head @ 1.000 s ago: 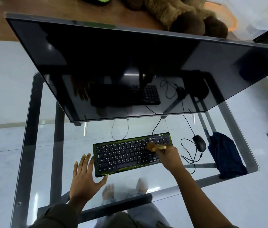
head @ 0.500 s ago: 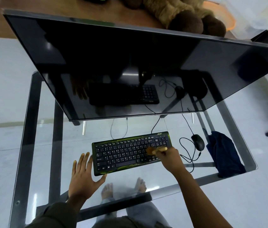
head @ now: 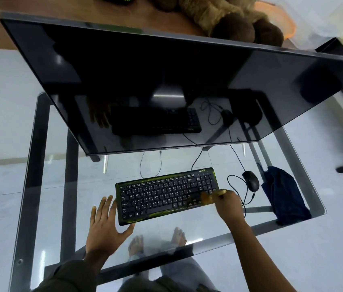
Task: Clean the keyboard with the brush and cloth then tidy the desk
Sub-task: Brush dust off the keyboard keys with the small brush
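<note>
On the right hand (head: 228, 204) we see the fingers (head: 225, 194) curled tight round the brush (head: 206, 198), clamped on its pale handle. The bristle end sticks out to the L of the knuckles as a tan smear, too blurred for us to read its shape. It lies over the lower R keys of the keyboard (head: 162, 194), just L of the numpad's bottom rows. The left hand (head: 105, 226) lies flat w/ fingers straight and spread apart, holding nothing. Its fingertips run alongside the keyboard's L short edge and the thumb reaches toward the front L corner; whether the thumb touches the casing we can't tell. The keyboard is a flat black slab w/ white legends, a glossy yellow-green border and a silver logo at the top R corner. It sits at a slight angle on the table (head: 40, 165), a clear glass sheet on a dark metal frame. The cloth (head: 284, 194), dark blue, soft and rumpled, lies in a heap near the table's R edge, well apart from both hands. Btwn cloth and keyboard is a black matte mouse (head: 250, 180), oval in shape. Behind stands a big glossy black monitor (head: 145, 81), screen dark, mirroring keyboard, mouse and L hand. Through the glass we see bare feet (head: 136, 243) on a pale floor (head: 2, 123). Beyond the monitor lies a brown furry plush toy (head: 229, 15).
</note>
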The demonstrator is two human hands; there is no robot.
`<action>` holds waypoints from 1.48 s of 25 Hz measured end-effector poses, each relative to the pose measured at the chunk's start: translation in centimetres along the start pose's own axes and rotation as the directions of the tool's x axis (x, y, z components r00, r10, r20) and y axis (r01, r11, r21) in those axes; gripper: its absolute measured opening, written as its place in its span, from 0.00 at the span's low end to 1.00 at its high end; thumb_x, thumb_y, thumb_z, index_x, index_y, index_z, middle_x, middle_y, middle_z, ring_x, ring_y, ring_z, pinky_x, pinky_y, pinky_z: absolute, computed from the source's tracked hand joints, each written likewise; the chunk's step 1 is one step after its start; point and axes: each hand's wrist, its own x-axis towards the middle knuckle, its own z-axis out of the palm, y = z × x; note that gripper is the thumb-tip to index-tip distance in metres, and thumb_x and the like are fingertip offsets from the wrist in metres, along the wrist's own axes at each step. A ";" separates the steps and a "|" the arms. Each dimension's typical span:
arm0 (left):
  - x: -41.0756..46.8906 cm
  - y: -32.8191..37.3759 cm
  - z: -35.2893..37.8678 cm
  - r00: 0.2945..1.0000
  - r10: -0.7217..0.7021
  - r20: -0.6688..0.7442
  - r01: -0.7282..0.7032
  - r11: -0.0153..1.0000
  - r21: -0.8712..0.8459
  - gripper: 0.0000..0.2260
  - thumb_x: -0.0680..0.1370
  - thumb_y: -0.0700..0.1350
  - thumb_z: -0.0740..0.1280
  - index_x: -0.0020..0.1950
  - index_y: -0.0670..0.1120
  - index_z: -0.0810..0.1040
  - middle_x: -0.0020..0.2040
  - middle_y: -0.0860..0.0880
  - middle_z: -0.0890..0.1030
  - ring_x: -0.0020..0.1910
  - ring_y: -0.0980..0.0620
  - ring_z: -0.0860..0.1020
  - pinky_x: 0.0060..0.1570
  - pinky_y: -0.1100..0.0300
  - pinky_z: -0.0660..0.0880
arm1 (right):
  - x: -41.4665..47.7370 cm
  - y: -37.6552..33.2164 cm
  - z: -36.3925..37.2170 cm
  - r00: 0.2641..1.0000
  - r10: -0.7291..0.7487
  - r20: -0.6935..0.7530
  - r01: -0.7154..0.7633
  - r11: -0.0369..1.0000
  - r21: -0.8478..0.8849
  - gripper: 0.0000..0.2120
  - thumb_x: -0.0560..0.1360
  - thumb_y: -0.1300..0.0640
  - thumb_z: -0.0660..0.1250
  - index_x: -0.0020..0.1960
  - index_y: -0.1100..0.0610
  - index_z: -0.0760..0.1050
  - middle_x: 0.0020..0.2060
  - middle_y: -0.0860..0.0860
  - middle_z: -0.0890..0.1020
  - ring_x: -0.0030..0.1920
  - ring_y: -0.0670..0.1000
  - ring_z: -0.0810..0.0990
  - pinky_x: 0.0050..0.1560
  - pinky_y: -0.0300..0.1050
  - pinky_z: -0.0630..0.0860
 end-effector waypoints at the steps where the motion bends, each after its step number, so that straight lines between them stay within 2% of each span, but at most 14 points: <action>1: 0.0 -0.1 0.1 1.000 -0.003 0.001 0.003 1.000 -0.003 0.44 0.71 0.75 0.55 0.77 0.46 0.62 0.79 0.44 0.61 0.80 0.44 0.54 0.77 0.39 0.53 | 0.2 0.2 -0.4 0.999 0.032 -0.029 -0.031 0.999 0.011 0.16 0.77 0.55 0.65 0.31 0.60 0.74 0.26 0.54 0.76 0.30 0.55 0.75 0.29 0.42 0.67; 5: 0.0 -0.1 0.2 1.000 -0.002 0.004 0.002 1.000 0.002 0.45 0.71 0.76 0.55 0.78 0.47 0.61 0.80 0.44 0.60 0.80 0.44 0.54 0.77 0.39 0.53 | 1.3 1.3 -1.3 0.998 0.059 -0.017 -0.058 0.997 0.051 0.12 0.76 0.56 0.65 0.39 0.63 0.80 0.31 0.59 0.81 0.32 0.56 0.76 0.32 0.45 0.73; 8: -0.1 -0.1 0.2 1.000 -0.003 0.006 0.003 1.000 -0.001 0.45 0.71 0.76 0.55 0.78 0.47 0.61 0.79 0.44 0.60 0.80 0.44 0.54 0.77 0.39 0.54 | 1.3 1.0 -1.9 0.999 0.043 -0.016 -0.042 0.997 0.062 0.11 0.76 0.56 0.65 0.35 0.56 0.78 0.28 0.50 0.78 0.32 0.53 0.76 0.31 0.43 0.72; 12: 0.0 -0.2 0.3 1.000 0.000 0.000 0.000 1.000 -0.003 0.44 0.71 0.75 0.55 0.78 0.47 0.61 0.79 0.44 0.61 0.80 0.44 0.54 0.77 0.40 0.53 | 1.5 1.1 -2.2 1.000 0.020 -0.014 -0.018 0.994 0.112 0.14 0.76 0.58 0.65 0.32 0.50 0.77 0.25 0.47 0.77 0.32 0.54 0.75 0.32 0.42 0.69; 14: 0.0 -0.2 0.2 1.000 0.003 -0.003 -0.003 1.000 0.001 0.44 0.71 0.75 0.56 0.78 0.46 0.61 0.79 0.44 0.61 0.80 0.44 0.54 0.77 0.40 0.53 | 1.6 0.9 -2.1 1.000 0.000 0.003 0.000 0.989 0.148 0.12 0.76 0.59 0.67 0.35 0.48 0.80 0.25 0.45 0.79 0.33 0.54 0.77 0.32 0.42 0.70; 17: 0.0 -0.2 0.2 1.000 0.006 -0.007 -0.006 1.000 0.004 0.44 0.71 0.74 0.57 0.77 0.46 0.61 0.79 0.44 0.61 0.80 0.44 0.54 0.77 0.39 0.53 | 1.6 0.2 -2.0 1.000 -0.026 0.014 0.024 0.984 0.176 0.11 0.76 0.60 0.66 0.40 0.49 0.83 0.25 0.41 0.80 0.34 0.49 0.79 0.31 0.35 0.71; 20: 0.0 -0.1 0.3 1.000 0.003 -0.008 -0.003 1.000 0.001 0.44 0.71 0.74 0.58 0.78 0.47 0.60 0.79 0.44 0.60 0.80 0.44 0.54 0.77 0.40 0.53 | 2.2 -0.1 -1.8 0.997 -0.063 0.036 0.056 0.982 0.180 0.12 0.76 0.59 0.67 0.38 0.46 0.83 0.31 0.44 0.84 0.38 0.56 0.82 0.38 0.43 0.76; 22: 0.0 -0.2 0.3 1.000 -0.001 -0.007 0.001 1.000 0.003 0.44 0.71 0.74 0.58 0.78 0.47 0.60 0.80 0.44 0.60 0.80 0.44 0.53 0.77 0.40 0.52 | 2.5 -0.3 -1.8 0.994 -0.097 0.049 0.088 0.982 0.168 0.14 0.76 0.59 0.66 0.37 0.45 0.84 0.29 0.40 0.83 0.37 0.55 0.83 0.38 0.42 0.77; 25: 0.0 -0.2 0.3 1.000 0.003 -0.010 -0.003 1.000 -0.004 0.44 0.71 0.74 0.59 0.78 0.46 0.61 0.80 0.44 0.60 0.80 0.45 0.53 0.77 0.40 0.52 | 2.9 -0.7 -2.0 0.994 -0.110 0.015 0.105 0.978 0.178 0.12 0.76 0.60 0.66 0.42 0.47 0.85 0.31 0.40 0.83 0.30 0.45 0.79 0.29 0.33 0.70; 27: 0.0 -0.1 0.3 1.000 0.002 -0.009 -0.002 1.000 -0.005 0.44 0.71 0.73 0.59 0.78 0.46 0.61 0.79 0.44 0.60 0.80 0.45 0.53 0.77 0.40 0.52 | 3.3 -0.9 -2.1 0.995 -0.100 -0.010 0.101 0.980 0.169 0.10 0.76 0.59 0.66 0.42 0.50 0.84 0.31 0.42 0.81 0.32 0.48 0.79 0.27 0.29 0.67; 29: 0.0 0.0 0.2 1.000 0.003 -0.014 -0.003 1.000 -0.008 0.44 0.71 0.73 0.60 0.78 0.46 0.61 0.79 0.44 0.61 0.80 0.45 0.53 0.77 0.40 0.53 | 3.7 -1.1 -2.0 0.995 -0.102 -0.022 0.105 0.980 0.168 0.10 0.76 0.59 0.67 0.38 0.50 0.82 0.30 0.43 0.81 0.35 0.53 0.80 0.28 0.29 0.69; 31: 0.0 0.0 0.1 1.000 0.003 -0.014 -0.003 1.000 -0.005 0.44 0.71 0.73 0.60 0.78 0.46 0.61 0.79 0.44 0.61 0.80 0.45 0.53 0.77 0.40 0.53 | 3.8 -1.7 -2.0 0.993 -0.120 -0.020 0.122 0.976 0.182 0.12 0.76 0.60 0.67 0.37 0.47 0.82 0.28 0.41 0.80 0.32 0.51 0.78 0.28 0.30 0.69; 34: -0.1 0.1 -0.1 1.000 0.003 -0.016 -0.003 1.000 -0.011 0.44 0.71 0.74 0.58 0.77 0.46 0.62 0.79 0.44 0.62 0.80 0.45 0.55 0.77 0.41 0.53 | 3.5 -2.4 -1.5 0.984 -0.173 0.047 0.161 0.967 0.195 0.11 0.76 0.61 0.66 0.42 0.48 0.83 0.22 0.41 0.78 0.28 0.46 0.74 0.26 0.31 0.67; 37: -0.1 0.5 -0.5 1.000 -0.003 -0.023 0.002 1.000 -0.028 0.43 0.70 0.75 0.57 0.76 0.46 0.64 0.78 0.45 0.64 0.79 0.45 0.58 0.77 0.40 0.55 | 3.5 -2.3 -0.6 0.983 -0.181 0.019 0.173 0.962 0.212 0.08 0.77 0.61 0.68 0.44 0.54 0.85 0.27 0.45 0.80 0.31 0.51 0.77 0.27 0.31 0.68</action>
